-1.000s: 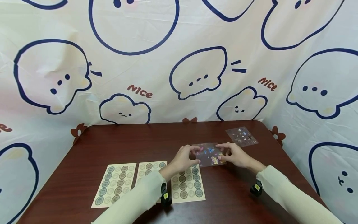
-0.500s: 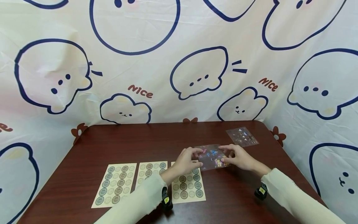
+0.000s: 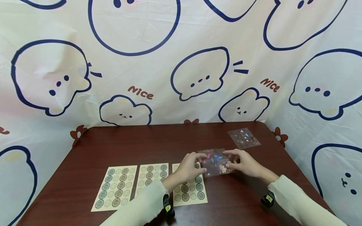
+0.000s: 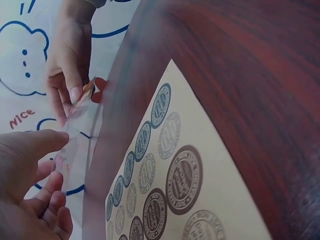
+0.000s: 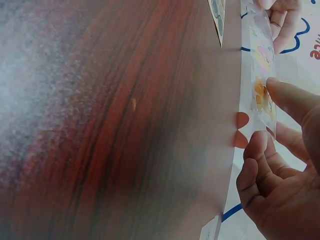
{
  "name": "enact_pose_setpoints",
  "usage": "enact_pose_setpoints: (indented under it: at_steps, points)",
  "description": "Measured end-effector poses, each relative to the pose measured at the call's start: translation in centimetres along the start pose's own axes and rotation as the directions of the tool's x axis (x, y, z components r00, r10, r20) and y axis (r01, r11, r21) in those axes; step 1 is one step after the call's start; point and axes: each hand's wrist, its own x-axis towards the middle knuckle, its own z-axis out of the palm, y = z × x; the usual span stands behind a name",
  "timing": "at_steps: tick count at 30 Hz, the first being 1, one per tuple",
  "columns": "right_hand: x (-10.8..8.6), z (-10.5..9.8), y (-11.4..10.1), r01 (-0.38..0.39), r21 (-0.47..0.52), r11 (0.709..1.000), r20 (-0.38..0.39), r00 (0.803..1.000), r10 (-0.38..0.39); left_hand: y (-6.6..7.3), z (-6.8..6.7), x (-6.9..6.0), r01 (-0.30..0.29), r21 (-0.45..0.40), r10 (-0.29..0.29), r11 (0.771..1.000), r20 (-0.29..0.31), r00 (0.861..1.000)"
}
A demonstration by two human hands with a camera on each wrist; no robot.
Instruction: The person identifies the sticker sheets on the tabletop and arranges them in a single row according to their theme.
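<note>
A clear sticker sheet (image 3: 214, 163) with pink, blue and yellow prints is stretched between both hands above the dark wooden table. My left hand (image 3: 190, 166) pinches its left edge between thumb and fingers; in the left wrist view the left thumb and fingertips (image 4: 59, 136) meet the film. At the opposite edge, my right hand (image 3: 245, 163) pinches the sheet near the yellow figure. From the right wrist view, the right thumb (image 5: 287, 95) lies on the film's near face, with fingers behind it.
Three cream sheets of round seal stickers lie in a row: left (image 3: 114, 186), middle (image 3: 152, 171) and right (image 3: 190, 191), the last two partly under the left arm. Another clear sticker sheet (image 3: 244, 138) lies at the back right. A printed cloth (image 3: 158, 72) hangs behind the table (image 3: 135, 141).
Both hands have shifted slightly right and nearer to me, carrying the clear sticker sheet along. The cream sheets and the other clear sheet have stayed where they were.
</note>
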Motion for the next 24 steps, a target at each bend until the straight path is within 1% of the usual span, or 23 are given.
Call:
enact_pose_setpoints:
  at_steps: [3,8,11,17,24]
  points:
    - [-0.4,0.0,0.1,-0.002,-0.004,1.000,0.000,1.000,0.002,0.0,0.2,-0.2,-0.009,0.002,0.009,1.000,0.006,1.000]
    - [-1.1,0.0,0.1,-0.007,-0.020,1.000,-0.007,1.000,0.007,0.2,0.5,-0.5,0.001,0.015,-0.001,1.000,0.016,1.000]
    - [-1.4,0.1,0.2,-0.001,-0.027,1.000,-0.006,1.000,0.001,0.3,0.7,-0.6,-0.003,0.016,0.003,1.000,0.021,1.000]
    - [-2.0,0.3,0.6,0.021,-0.016,1.000,-0.003,1.000,-0.021,0.5,1.1,-0.8,-0.015,0.024,0.014,1.000,0.025,1.000]
    - [-2.5,0.4,0.9,0.022,-0.002,1.000,0.002,1.000,-0.022,0.6,1.5,-1.0,-0.022,0.041,0.021,0.999,0.020,1.000]
